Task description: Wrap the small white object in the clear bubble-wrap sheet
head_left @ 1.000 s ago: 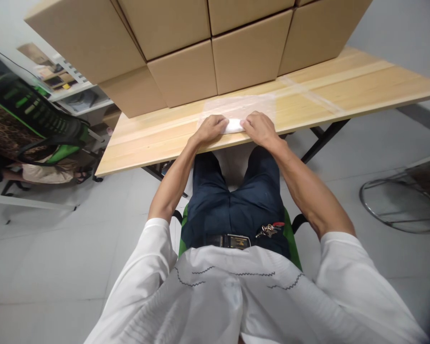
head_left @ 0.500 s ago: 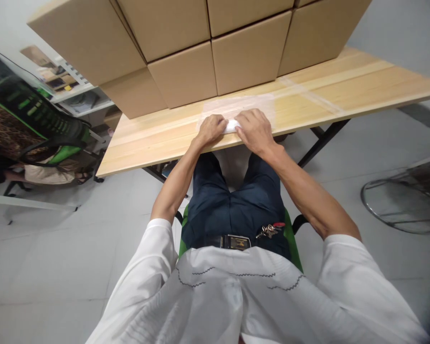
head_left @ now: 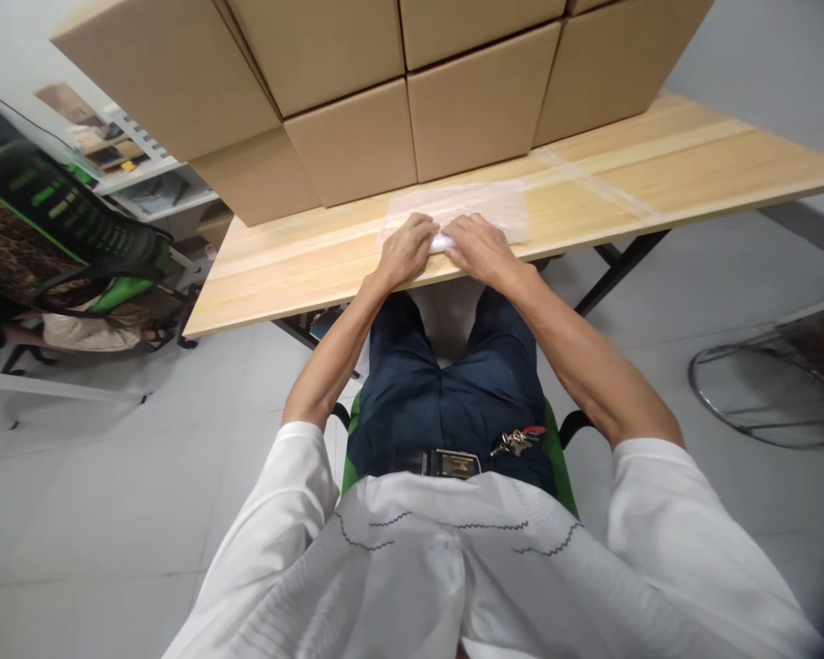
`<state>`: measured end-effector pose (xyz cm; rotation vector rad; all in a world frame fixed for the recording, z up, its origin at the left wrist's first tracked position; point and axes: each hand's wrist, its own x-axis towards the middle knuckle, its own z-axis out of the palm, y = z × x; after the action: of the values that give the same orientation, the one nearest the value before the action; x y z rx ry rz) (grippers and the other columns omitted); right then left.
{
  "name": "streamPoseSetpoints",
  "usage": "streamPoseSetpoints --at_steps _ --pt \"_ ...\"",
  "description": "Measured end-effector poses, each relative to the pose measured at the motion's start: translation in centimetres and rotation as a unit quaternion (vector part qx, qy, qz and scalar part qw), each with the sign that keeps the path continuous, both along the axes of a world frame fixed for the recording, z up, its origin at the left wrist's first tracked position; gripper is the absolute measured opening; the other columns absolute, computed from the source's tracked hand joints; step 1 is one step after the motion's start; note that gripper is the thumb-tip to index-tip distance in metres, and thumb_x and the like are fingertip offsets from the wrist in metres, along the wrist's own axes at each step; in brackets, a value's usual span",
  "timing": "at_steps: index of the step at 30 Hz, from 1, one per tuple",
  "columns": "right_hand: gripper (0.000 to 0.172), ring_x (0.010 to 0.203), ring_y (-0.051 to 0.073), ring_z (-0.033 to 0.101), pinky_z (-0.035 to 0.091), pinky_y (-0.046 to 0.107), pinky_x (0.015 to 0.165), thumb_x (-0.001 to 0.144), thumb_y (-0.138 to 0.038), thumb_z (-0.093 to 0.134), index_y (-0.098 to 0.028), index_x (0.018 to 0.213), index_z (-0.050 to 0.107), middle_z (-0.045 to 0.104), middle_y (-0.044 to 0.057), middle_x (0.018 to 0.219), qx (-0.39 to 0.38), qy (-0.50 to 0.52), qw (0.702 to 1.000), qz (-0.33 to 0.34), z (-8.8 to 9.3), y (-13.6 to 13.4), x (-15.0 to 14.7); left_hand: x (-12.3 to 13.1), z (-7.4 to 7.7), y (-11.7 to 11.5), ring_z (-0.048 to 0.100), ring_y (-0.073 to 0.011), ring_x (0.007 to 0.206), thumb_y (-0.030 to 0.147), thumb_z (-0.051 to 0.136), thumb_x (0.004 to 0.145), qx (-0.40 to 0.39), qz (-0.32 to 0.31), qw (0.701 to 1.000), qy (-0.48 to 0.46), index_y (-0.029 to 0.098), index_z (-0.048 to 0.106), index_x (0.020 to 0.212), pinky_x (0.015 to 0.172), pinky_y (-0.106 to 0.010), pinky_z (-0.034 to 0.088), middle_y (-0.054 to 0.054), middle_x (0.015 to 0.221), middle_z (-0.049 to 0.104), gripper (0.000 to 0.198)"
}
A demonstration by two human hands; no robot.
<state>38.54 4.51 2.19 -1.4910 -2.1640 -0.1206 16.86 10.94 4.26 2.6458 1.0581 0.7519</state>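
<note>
A small white folded item (head_left: 440, 243) lies at the near edge of the wooden table (head_left: 666, 174), on top of a clear plastic bag (head_left: 484, 199) spread flat. My left hand (head_left: 404, 252) and my right hand (head_left: 477, 248) both press on the white item from either side, fingertips almost meeting over it. Only a sliver of the white item shows between the fingers. I cannot tell what the white item is made of.
Several large cardboard boxes (head_left: 357, 137) are stacked along the back of the table. A green-and-black chair (head_left: 75, 229) with a seated person stands at the left. A metal-framed stool (head_left: 769, 375) stands on the grey floor at the right.
My two hands have drawn closer together over the white item, covering more of it. My right hand slid left. The plastic bag stays flat.
</note>
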Motion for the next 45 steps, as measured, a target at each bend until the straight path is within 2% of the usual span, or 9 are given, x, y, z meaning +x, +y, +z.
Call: streamPoseSetpoints --at_steps 5,8,15,20,25,33,37,40,45 --pt "0.045 0.146 0.044 0.064 0.05 0.058 0.129 0.115 -0.027 0.054 -0.013 0.149 0.08 0.078 0.025 0.154 -0.042 0.004 0.999 -0.002 0.9 -0.1 0.1 -0.4 1.0 -0.9 0.073 -0.0383 0.147 0.063 0.057 0.121 -0.013 -0.018 0.998 0.053 0.023 0.084 0.144 0.13 -0.051 0.054 -0.018 0.153 0.082 0.054" --pt "0.049 0.148 0.043 0.066 0.048 0.055 0.132 0.115 -0.032 0.054 -0.011 0.151 0.08 0.079 0.026 0.156 -0.071 0.012 0.997 0.012 1.7 0.1 0.5 -0.5 1.7 -1.0 0.073 -0.039 0.141 0.065 0.058 0.121 -0.029 -0.025 0.998 0.058 0.023 0.085 0.137 0.128 -0.051 0.052 -0.018 0.145 0.084 0.052" --pt "0.055 0.141 0.041 0.073 0.052 0.049 0.121 0.119 -0.037 0.046 -0.012 0.155 0.079 0.083 0.023 0.155 -0.099 0.045 0.994 -0.024 2.7 0.3 1.3 -0.4 2.5 0.6 0.074 -0.0333 0.12 0.055 0.054 0.123 -0.069 -0.023 0.996 0.048 0.02 0.083 0.116 0.111 -0.045 0.055 -0.016 0.123 0.084 0.046" --pt "0.055 0.141 0.043 0.073 0.055 0.052 0.117 0.121 -0.04 0.044 -0.015 0.152 0.082 0.085 0.022 0.152 -0.096 0.056 0.991 -0.08 2.7 0.4 1.2 -0.1 2.3 2.4 0.071 -0.0309 0.106 0.048 0.057 0.121 -0.094 0.007 0.995 0.024 0.021 0.076 0.101 0.103 -0.044 0.054 -0.011 0.102 0.078 0.039" --pt "0.055 0.135 0.047 0.075 0.057 0.058 0.114 0.12 -0.043 0.045 -0.017 0.143 0.087 0.087 0.023 0.147 -0.102 0.056 0.988 -0.104 3.1 1.3 1.4 0.0 2.0 2.8 0.067 -0.0295 0.098 0.044 0.052 0.12 -0.08 0.028 0.996 0.015 0.023 0.067 0.087 0.099 -0.045 0.055 -0.01 0.089 0.071 0.042" --pt "0.065 0.133 0.051 0.073 0.057 0.061 0.111 0.121 -0.056 0.043 -0.015 0.127 0.092 0.088 0.028 0.133 -0.118 0.028 0.987 -0.107 2.8 3.7 1.8 -1.1 1.2 2.9 0.063 -0.0293 0.102 0.043 0.056 0.117 -0.08 0.062 0.995 0.017 0.025 0.059 0.083 0.1 -0.044 0.051 -0.01 0.089 0.068 0.039" --pt "0.07 0.135 0.053 0.074 0.055 0.064 0.114 0.123 -0.057 0.039 -0.012 0.134 0.091 0.087 0.03 0.132 -0.118 0.009 0.985 -0.128 2.2 4.3 1.8 -1.9 0.7 3.1 0.064 -0.0315 0.104 0.049 0.058 0.116 -0.069 0.08 0.994 0.022 0.027 0.057 0.082 0.1 -0.043 0.05 -0.01 0.086 0.066 0.041" --pt "0.071 0.135 0.052 0.075 0.054 0.064 0.115 0.124 -0.058 0.038 -0.013 0.143 0.089 0.087 0.03 0.134 -0.12 0.005 0.983 -0.138 2.0 4.3 1.6 -2.7 0.5 2.9 0.062 -0.0306 0.097 0.055 0.057 0.116 -0.058 0.107 0.992 0.028 0.028 0.053 0.079 0.095 -0.043 0.049 -0.009 0.081 0.061 0.046" --pt "0.067 0.134 0.052 0.077 0.055 0.065 0.112 0.123 -0.044 0.035 -0.011 0.152 0.086 0.086 0.033 0.14 -0.139 -0.032 0.977 -0.161 2.2 3.9 1.0 -4.9 0.5 2.5 0.052 -0.027 0.081 0.06 0.054 0.115 -0.048 0.13 0.99 0.014 0.03 0.045 0.073 0.087 -0.042 0.046 -0.005 0.071 0.048 0.053"
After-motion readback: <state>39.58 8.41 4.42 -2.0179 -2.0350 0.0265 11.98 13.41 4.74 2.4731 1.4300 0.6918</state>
